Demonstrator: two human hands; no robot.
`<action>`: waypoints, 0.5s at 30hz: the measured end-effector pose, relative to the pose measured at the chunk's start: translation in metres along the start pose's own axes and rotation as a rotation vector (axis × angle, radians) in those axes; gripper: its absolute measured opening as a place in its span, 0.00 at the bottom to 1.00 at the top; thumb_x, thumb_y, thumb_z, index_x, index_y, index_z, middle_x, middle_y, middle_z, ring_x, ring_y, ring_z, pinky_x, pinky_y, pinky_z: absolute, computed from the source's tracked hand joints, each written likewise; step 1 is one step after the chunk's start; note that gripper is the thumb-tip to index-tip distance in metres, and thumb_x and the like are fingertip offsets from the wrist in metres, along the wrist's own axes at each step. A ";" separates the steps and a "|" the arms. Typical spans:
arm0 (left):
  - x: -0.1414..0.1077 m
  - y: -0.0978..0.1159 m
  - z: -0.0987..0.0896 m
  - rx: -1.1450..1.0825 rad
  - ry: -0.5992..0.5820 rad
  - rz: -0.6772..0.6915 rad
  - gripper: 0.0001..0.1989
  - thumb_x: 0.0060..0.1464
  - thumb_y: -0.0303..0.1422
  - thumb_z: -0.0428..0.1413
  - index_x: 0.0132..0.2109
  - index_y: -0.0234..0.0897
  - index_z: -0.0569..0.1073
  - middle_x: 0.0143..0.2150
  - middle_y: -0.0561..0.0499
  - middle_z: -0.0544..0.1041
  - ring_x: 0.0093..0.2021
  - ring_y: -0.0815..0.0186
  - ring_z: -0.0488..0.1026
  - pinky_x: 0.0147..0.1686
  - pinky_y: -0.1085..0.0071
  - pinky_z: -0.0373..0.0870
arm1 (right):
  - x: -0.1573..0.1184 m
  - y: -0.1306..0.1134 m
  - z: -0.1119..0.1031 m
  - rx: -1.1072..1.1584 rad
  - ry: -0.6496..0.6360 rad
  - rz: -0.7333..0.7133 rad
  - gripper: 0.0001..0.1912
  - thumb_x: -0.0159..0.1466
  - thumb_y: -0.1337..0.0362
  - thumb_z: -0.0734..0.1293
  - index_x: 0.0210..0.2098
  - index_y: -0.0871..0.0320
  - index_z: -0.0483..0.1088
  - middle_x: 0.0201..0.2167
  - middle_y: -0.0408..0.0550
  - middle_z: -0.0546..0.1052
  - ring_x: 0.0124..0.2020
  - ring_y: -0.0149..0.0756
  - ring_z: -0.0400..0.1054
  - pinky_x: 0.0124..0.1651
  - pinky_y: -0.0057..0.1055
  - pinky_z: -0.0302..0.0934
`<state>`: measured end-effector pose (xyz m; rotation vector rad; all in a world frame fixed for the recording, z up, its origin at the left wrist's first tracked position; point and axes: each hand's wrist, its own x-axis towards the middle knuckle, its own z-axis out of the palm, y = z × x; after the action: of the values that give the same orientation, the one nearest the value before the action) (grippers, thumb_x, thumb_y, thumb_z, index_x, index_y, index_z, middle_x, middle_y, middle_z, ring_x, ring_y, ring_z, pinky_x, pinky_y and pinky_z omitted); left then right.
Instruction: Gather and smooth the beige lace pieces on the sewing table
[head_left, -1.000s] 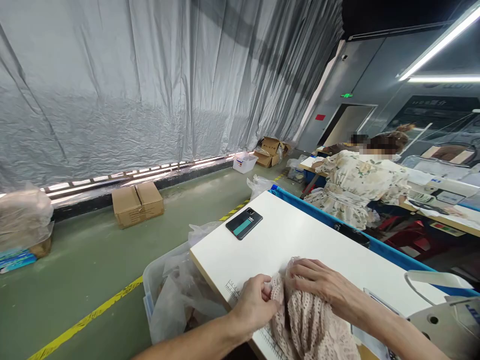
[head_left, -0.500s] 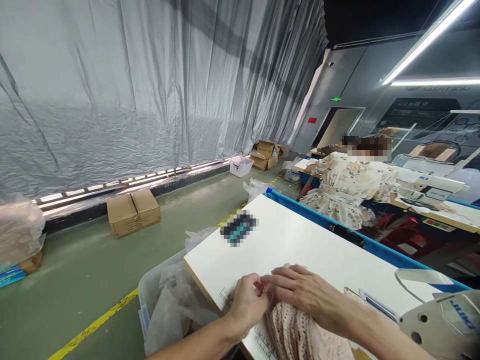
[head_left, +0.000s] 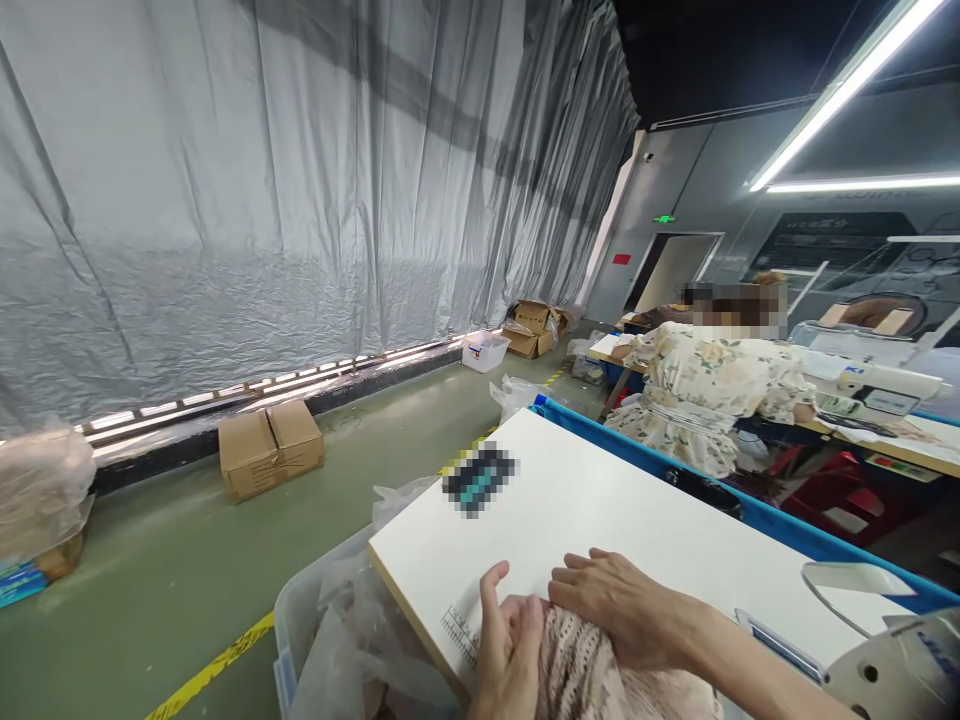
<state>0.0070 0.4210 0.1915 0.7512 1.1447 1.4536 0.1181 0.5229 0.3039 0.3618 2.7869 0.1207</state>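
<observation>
The pink knitted fabric (head_left: 592,675) lies on the white table (head_left: 600,500) directly under the right hand (head_left: 622,610), whose fingers (head_left: 574,580) press flat and spread on it, and against the palm of the left hand (head_left: 510,650), open with thumb raised, gripping nothing.

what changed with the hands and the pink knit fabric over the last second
The left hand let go of the pink knitted fabric's edge and now stands open, palm turned inward. The right hand slid left and lies flat on the fabric. The white table and the phone stayed put.
</observation>
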 end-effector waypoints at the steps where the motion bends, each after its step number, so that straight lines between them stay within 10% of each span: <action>1: -0.004 0.000 0.002 0.053 -0.008 0.034 0.43 0.53 0.51 0.54 0.64 0.33 0.43 0.53 0.37 0.68 0.54 0.55 0.67 0.52 0.67 0.61 | -0.003 0.001 -0.001 -0.003 0.014 0.019 0.22 0.40 0.77 0.63 0.35 0.55 0.66 0.34 0.44 0.75 0.37 0.44 0.70 0.35 0.36 0.60; 5: -0.009 0.005 0.009 0.326 -0.084 0.012 0.56 0.36 0.33 0.66 0.67 0.35 0.43 0.67 0.38 0.52 0.67 0.51 0.49 0.63 0.65 0.48 | -0.012 0.008 -0.006 -0.013 0.076 0.097 0.20 0.41 0.75 0.62 0.33 0.54 0.65 0.34 0.44 0.74 0.36 0.43 0.70 0.30 0.32 0.55; 11: 0.043 0.065 0.011 0.698 -0.177 0.394 0.23 0.46 0.27 0.55 0.53 0.37 0.69 0.49 0.42 0.73 0.51 0.50 0.68 0.52 0.59 0.62 | -0.027 0.033 -0.024 -0.104 0.293 0.295 0.13 0.48 0.72 0.62 0.33 0.54 0.62 0.33 0.44 0.74 0.35 0.40 0.70 0.27 0.29 0.52; 15: 0.081 0.104 0.010 0.817 -0.324 0.654 0.23 0.49 0.26 0.53 0.54 0.41 0.69 0.53 0.44 0.71 0.55 0.50 0.64 0.58 0.58 0.54 | -0.037 0.035 -0.020 -0.251 0.562 0.486 0.14 0.52 0.76 0.60 0.37 0.57 0.63 0.37 0.51 0.73 0.36 0.43 0.68 0.31 0.34 0.54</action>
<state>-0.0385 0.5074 0.2806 1.9996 1.2895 1.2558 0.1537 0.5463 0.3384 1.0725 3.0895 0.7862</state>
